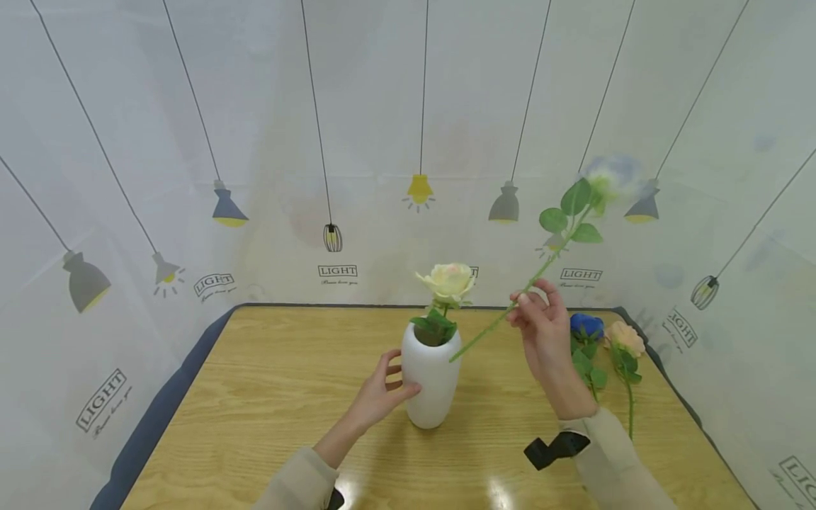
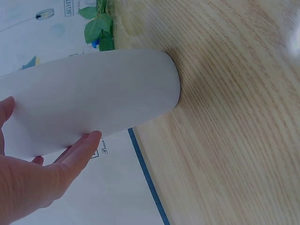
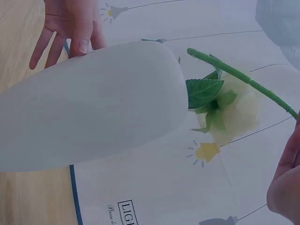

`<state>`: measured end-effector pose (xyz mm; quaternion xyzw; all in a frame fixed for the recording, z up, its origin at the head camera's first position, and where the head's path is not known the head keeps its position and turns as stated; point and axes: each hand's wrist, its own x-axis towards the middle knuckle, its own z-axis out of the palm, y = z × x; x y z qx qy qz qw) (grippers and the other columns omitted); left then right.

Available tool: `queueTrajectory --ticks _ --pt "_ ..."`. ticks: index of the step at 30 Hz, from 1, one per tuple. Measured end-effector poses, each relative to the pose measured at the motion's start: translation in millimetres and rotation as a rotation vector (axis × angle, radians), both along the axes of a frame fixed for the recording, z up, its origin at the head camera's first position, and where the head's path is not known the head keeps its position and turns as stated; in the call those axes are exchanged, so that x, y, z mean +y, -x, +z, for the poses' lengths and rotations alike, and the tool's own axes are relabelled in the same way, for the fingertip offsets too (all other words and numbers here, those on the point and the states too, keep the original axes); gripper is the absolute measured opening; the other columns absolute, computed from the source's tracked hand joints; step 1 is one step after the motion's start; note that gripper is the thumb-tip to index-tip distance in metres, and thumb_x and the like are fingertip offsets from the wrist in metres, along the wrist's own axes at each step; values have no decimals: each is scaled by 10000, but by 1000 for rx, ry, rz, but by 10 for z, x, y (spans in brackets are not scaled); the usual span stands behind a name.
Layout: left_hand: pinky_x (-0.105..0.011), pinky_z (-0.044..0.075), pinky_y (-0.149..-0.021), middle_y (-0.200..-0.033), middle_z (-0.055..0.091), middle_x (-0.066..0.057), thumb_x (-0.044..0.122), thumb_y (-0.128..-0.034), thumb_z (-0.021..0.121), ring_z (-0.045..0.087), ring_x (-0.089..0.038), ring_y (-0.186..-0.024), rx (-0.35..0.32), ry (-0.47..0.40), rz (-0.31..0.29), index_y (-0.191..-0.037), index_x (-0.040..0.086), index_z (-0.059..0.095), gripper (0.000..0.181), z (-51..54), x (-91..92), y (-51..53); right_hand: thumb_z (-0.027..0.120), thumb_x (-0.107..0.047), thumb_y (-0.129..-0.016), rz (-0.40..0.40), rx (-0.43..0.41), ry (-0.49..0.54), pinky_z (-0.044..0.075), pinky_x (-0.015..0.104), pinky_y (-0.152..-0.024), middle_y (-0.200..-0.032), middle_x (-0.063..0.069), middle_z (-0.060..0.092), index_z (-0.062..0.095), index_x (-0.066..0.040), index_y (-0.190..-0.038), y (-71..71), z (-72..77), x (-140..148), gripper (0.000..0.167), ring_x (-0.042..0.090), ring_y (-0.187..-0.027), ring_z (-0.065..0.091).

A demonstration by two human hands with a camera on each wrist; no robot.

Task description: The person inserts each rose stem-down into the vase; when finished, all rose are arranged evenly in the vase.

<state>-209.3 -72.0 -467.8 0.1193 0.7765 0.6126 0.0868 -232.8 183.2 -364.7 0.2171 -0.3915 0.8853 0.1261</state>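
White vase (image 1: 430,386): stood on the bench (image 1: 287,368), gripped by your left hand (image 1: 381,393). Pale blue flower (image 1: 610,178): your right hand (image 1: 543,322) pinched its stem (image 3: 253,84). Cream flower (image 1: 449,283): stood in the vase, between your hands. Blue flower (image 1: 586,326), peach flower (image 1: 625,338): lay just right of your right hand.

ROOM: table (image 1: 255,397) left of L hand (image 1: 381,394); low strip btwn vase (image 1: 430,389) + R hand (image 1: 543,324), under stem (image 1: 489,326) | BLOCKED: vase's L side by L hand, mouth partly by cream rose (image 1: 449,283) + leaves (image 1: 435,326), R approach by slanting stem; tip-to-rim gap hard to judge | FAR R: blue rose (image 1: 586,326), peach rose (image 1: 626,338).
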Motion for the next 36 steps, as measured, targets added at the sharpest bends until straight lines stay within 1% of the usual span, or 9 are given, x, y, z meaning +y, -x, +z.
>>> queueTrajectory --ticks 5,10,15,17,23,25,30,34,36 --pt "-475 428 -824 -1272 368 -244 339 -779 674 424 -415 -1097 -12 -2 3 -1337 122 274 721 -4 -3 0 514 58 -861 -79 -26 15 466 207 -520 -806 110 602 440 -75 -1041 43 159 -101 236 179 -583 584" --pt "-484 427 -819 -1277 360 -248 338 -782 671 422 -421 -1097 -15 0 0 -1344 125 263 726 -3 -7 -3 527 46 -858 -130 -28 -56 459 206 -504 -802 101 609 439 -83 -1042 71 184 -191 241 180 -577 584" --pt "-488 424 -822 -1279 356 -253 331 -782 672 420 -423 -1099 -16 -7 -3 -1344 124 260 727 7 -5 -8 526 26 -866 -190 24 -270 447 224 -508 -814 79 612 455 -90 -1043 86 109 -275 223 161 -580 582" --pt "-487 424 -823 -1279 356 -254 336 -781 673 420 -423 -1098 -16 -8 -4 -1343 122 262 728 2 -5 -5 537 21 -862 -198 57 -351 420 219 -475 -824 85 614 457 -86 -1049 88 86 -309 230 156 -562 574" --pt "-485 429 -817 -1279 356 -257 359 -779 668 422 -425 -1096 -19 2 -2 -1342 123 261 734 -10 -5 2 511 91 -849 -167 167 -581 385 234 -403 -839 178 581 433 20 -1052 64 51 -404 229 138 -466 468" --pt "-487 430 -814 -1277 357 -258 365 -776 668 422 -428 -1095 -21 6 1 -1340 126 261 735 -6 -3 -1 507 101 -847 -162 176 -675 396 252 -406 -842 220 558 424 41 -1056 10 87 -440 232 149 -458 437" --pt "-489 431 -810 -1272 364 -256 379 -771 669 425 -429 -1091 -22 8 5 -1334 131 269 734 2 4 -4 538 48 -852 -200 174 -927 392 258 -393 -871 186 571 461 17 -1059 -125 199 -528 224 175 -458 437" --pt "-494 428 -812 -1272 363 -257 376 -777 664 425 -428 -1091 -19 7 1 -1334 125 266 730 0 5 0 568 39 -835 -245 262 -1071 395 245 -400 -853 145 598 489 31 -1047 -132 188 -584 226 154 -489 460" --pt "-495 427 -813 -1274 359 -258 372 -780 662 422 -430 -1093 -22 5 -1 -1338 124 261 731 4 5 -2 583 26 -830 -255 312 -1114 387 242 -410 -837 120 615 513 20 -1034 -84 122 -592 216 136 -507 461"
